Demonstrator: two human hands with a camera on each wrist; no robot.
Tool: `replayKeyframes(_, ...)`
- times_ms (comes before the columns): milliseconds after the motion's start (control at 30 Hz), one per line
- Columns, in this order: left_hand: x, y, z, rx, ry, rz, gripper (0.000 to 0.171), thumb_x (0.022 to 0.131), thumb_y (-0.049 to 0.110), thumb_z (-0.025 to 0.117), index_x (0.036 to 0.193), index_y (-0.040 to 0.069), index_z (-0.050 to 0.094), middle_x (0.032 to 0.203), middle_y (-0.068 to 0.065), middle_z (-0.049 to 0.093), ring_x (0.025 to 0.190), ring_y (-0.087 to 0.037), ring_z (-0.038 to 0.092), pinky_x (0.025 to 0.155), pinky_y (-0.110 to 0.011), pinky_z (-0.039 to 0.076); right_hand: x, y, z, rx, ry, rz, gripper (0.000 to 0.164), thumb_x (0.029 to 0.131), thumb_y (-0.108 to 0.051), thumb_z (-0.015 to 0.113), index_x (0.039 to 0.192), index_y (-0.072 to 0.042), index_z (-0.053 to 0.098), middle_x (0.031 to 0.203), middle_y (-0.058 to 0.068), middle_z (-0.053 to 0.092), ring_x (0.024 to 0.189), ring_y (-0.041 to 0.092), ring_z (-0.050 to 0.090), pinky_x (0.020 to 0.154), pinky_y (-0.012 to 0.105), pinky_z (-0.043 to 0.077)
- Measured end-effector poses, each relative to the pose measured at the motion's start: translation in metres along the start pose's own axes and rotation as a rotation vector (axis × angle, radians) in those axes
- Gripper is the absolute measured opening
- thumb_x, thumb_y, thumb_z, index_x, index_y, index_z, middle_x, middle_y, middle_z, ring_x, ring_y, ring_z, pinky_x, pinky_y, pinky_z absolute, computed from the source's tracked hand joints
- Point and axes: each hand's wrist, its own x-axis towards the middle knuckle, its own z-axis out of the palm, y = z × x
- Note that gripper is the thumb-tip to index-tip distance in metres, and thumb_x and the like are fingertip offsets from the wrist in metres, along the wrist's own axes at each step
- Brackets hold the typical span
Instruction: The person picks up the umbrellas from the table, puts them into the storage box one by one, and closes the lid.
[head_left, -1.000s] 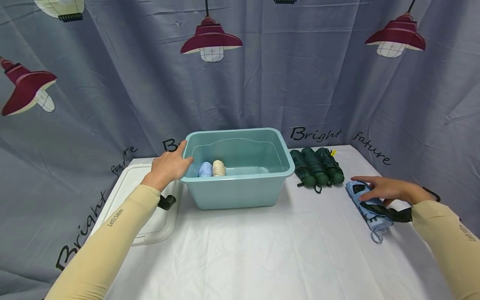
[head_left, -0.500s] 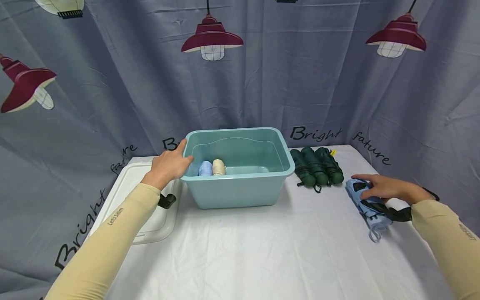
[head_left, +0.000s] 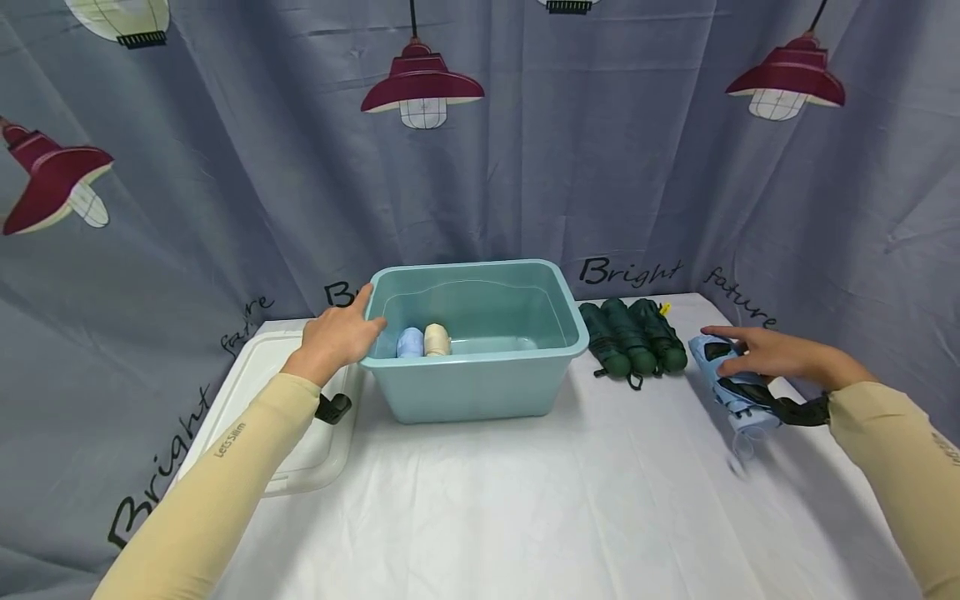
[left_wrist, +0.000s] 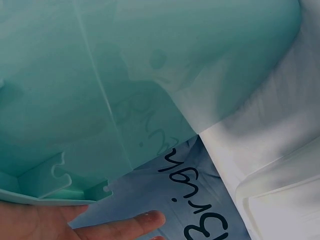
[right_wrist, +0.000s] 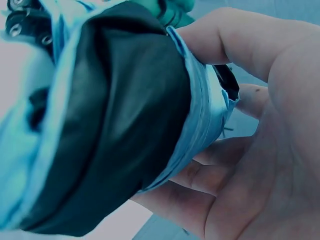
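My left hand (head_left: 337, 337) holds the left rim of a teal plastic storage bin (head_left: 476, 387). Its thumb lies over the rim, and in the left wrist view its fingers (left_wrist: 125, 227) lie along the outside. My right hand (head_left: 787, 362) grips a folded light-blue umbrella (head_left: 757, 417) with black inner fabric, just above the table at the right. The right wrist view shows thumb and fingers around the umbrella's bunched cloth (right_wrist: 125, 110). Inside the bin, at the left, are a blue rolled item (head_left: 410, 342) and a beige one (head_left: 437, 340); their lower parts are hidden by the front wall.
Dark green folded umbrellas (head_left: 633, 337) lie side by side right of the bin. A white lid (head_left: 318, 458) lies flat at the left, partly under my left arm. A grey printed curtain (head_left: 615, 167) hangs behind the white-covered table (head_left: 525, 500).
My right hand has raised the light-blue umbrella off the table; its loose cord now swings, blurred. The left hand stays on the bin's rim.
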Motion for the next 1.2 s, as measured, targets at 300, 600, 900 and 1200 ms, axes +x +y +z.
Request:
replayKeyframes(300,-0.008,-0.001,0.007,-0.002,-0.002,0.004,0.076,0.101,0.052,0.035,0.164,0.021,0.006,0.130,-0.025,0.062,0.102,-0.037,0.063,0.070,-0.046,0.044,0.003,-0.016,0.006,0.038,-0.004,-0.018,0.083,0.097,-0.030,0.064,0.160,-0.006,0.017,0.141,0.034,0.035,0.099,0.025,0.056,0.072,0.037,0.053)
replayKeyframes(600,-0.014,-0.008,0.006,0.001,-0.001,0.006,0.078,0.099,0.050,0.037,0.164,0.020,0.005,0.142,-0.030,0.053,0.113,-0.041,0.061,0.072,-0.049,0.045,0.011,-0.040,0.001,0.093,-0.017,-0.022,0.084,0.096,-0.029,0.067,0.162,-0.016,0.018,0.140,0.029,0.046,0.097,0.025,0.062,0.076,0.039,0.054)
replayKeyframes(900,-0.010,-0.005,0.000,0.014,0.002,0.006,0.079,0.099,0.050,0.037,0.164,0.020,0.005,0.139,-0.029,0.055,0.111,-0.040,0.062,0.072,-0.049,0.046,0.012,-0.064,-0.011,0.069,0.010,-0.097,0.082,0.097,-0.029,0.067,0.162,-0.018,0.019,0.148,0.030,0.039,0.114,0.034,0.058,0.078,0.040,0.053)
replayKeyframes(1200,-0.002,-0.001,0.002,-0.005,0.011,0.008,0.078,0.098,0.049,0.037,0.164,0.022,0.005,0.143,-0.026,0.054,0.117,-0.040,0.060,0.074,-0.050,0.046,0.016,-0.079,-0.018,0.022,0.055,-0.130,0.082,0.097,-0.030,0.067,0.163,-0.015,0.019,0.150,0.030,0.035,0.115,0.033,0.053,0.079,0.040,0.052)
